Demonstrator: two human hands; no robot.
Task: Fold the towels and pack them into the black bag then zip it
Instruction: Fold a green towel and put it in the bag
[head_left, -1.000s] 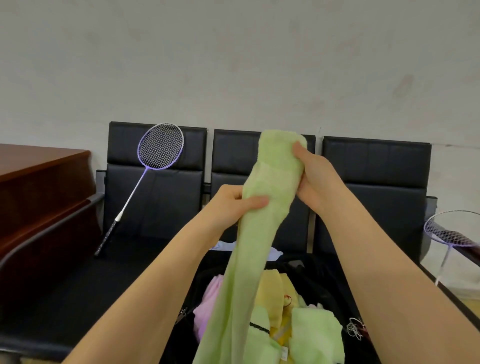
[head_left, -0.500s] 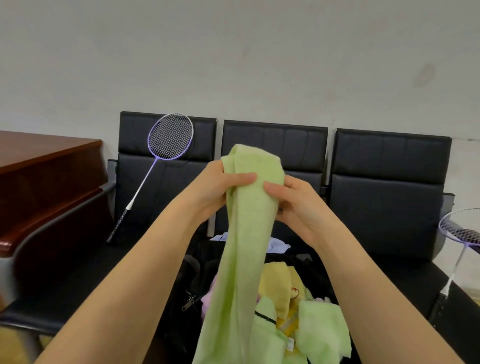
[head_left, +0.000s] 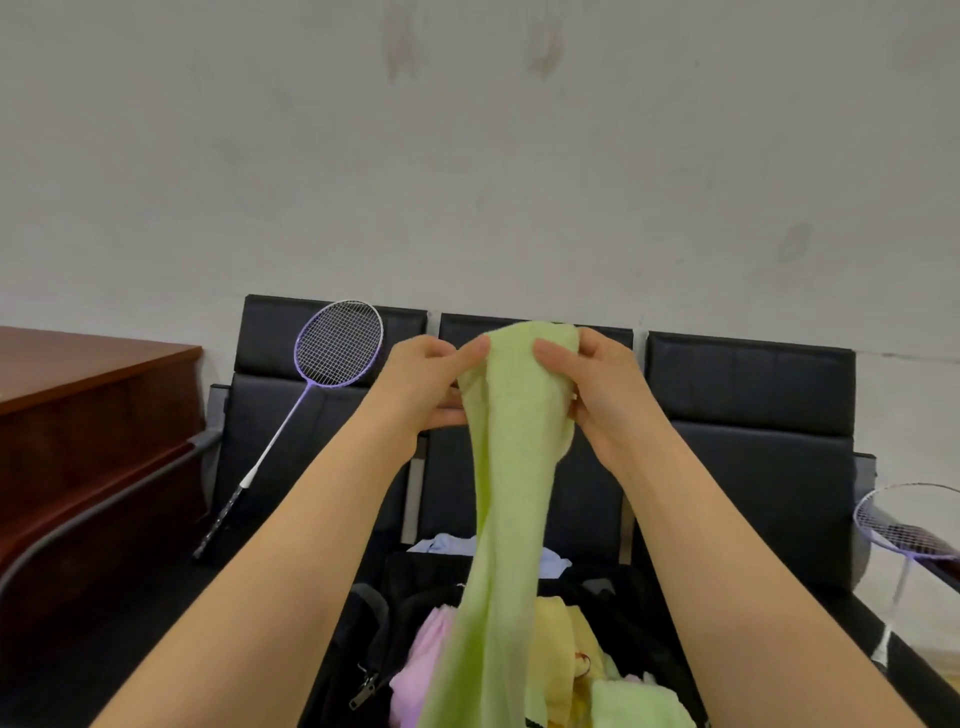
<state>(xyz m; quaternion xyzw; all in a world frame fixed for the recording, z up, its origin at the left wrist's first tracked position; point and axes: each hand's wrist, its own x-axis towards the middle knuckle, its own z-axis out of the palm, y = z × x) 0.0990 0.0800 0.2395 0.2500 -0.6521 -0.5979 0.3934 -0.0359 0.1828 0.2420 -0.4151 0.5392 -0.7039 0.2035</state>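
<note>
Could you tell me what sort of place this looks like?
Probably a waiting or office area, perhaps near a sports hall: a row of black padded chairs along a plain white wall, a purple badminton racket, a reddish-brown wooden desk.

view count: one, head view only, nothing is being shared with a second view
position: sitting at head height, above and behind both forearms
facing: looking forward and slightly down at a row of chairs (head_left: 748, 415) against a wall (head_left: 467, 156)
nearness: arms are filling the lower frame, the towel (head_left: 514, 467) is hanging at arm's reach, chairs just beyond
lens: wide angle, edges are bending
framing: wall is taking the upper half, bag (head_left: 415, 587) is being cut by the bottom edge
</note>
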